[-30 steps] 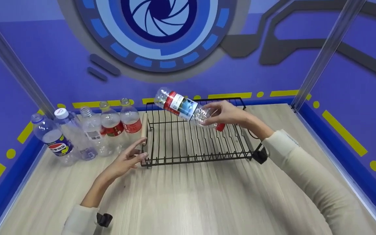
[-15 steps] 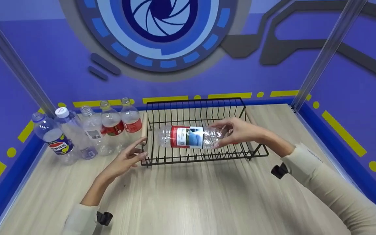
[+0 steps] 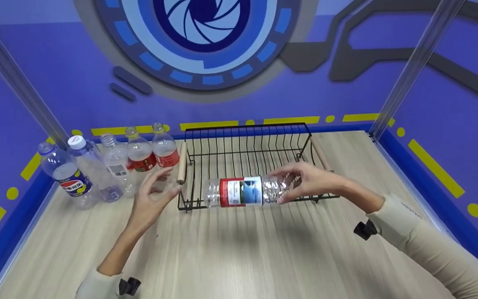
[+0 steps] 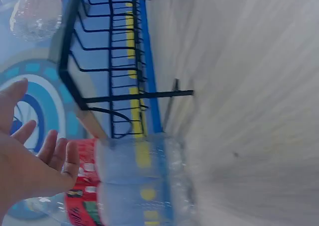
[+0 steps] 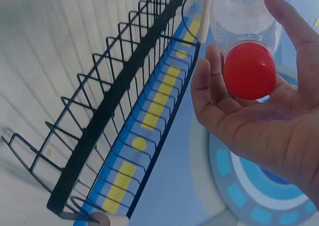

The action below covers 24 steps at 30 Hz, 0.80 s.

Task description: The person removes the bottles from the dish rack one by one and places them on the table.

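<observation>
A clear plastic bottle point(image 3: 241, 191) with a red, white and blue label lies sideways in the air over the front edge of the black wire rack point(image 3: 239, 153). Its capped end is gripped by my right hand point(image 3: 309, 181), fingers and thumb around the neck. In the right wrist view the red cap point(image 5: 250, 70) sits within the curve of the fingers. My left hand point(image 3: 149, 199), its fingers relaxed and holding nothing, hovers just left of the rack, near its left wooden handle point(image 3: 182, 162). The left wrist view shows its fingers apart from the rack.
Several empty plastic bottles stand upright left of the rack, among them one with a Pepsi label point(image 3: 73, 182) and one with a white cap point(image 3: 77, 142). A right wooden handle point(image 3: 321, 153) is on the rack. Blue-purple panels point(image 3: 239, 99) enclose the wooden tabletop point(image 3: 239, 257).
My right hand brought the bottle down and toward me from above the rack, turning it from slanted to level. My left hand came off the rack's left end and moved slightly left.
</observation>
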Tool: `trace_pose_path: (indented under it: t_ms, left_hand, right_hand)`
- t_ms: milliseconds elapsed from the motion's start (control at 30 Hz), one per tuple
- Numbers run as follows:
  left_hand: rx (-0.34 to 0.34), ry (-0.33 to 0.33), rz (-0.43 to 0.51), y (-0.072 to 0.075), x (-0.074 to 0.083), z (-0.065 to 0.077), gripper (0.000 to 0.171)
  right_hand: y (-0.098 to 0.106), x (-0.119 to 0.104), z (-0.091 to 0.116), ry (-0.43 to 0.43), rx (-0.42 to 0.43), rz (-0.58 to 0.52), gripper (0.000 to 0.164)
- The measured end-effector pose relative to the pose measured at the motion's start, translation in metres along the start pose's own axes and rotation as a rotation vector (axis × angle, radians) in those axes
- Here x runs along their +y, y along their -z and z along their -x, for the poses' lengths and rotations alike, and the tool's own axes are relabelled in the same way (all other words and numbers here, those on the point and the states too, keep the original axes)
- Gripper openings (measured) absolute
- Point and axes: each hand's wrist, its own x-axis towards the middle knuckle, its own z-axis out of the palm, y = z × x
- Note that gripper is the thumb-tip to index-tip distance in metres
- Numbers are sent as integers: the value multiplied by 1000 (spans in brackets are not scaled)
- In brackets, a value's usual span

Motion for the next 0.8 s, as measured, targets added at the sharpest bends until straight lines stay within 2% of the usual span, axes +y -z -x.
trace_pose_path:
  t_ms: [67,200,333,700,800]
  left_hand:
    - [-25,-59,-16,-2,10,5,51]
    - [-152,-137,-68,-9,25,13,53]
    - [-240,-142,-91,-16,33,18,56]
    - [-369,-151,-107,-29,44,23,57]
    - [-397,-187,-100,-32,46,23,58]
  right_hand:
    - [-5,-3,1,21,-9,-6,71]
    - [-12,-9,0,44,-14,7,70]
    - [-17,-15,-2,59,-9,49,71]
    - [-33,-24,-5,117,13,112,73]
    - [-35,-25,-6,127,8,119,73]
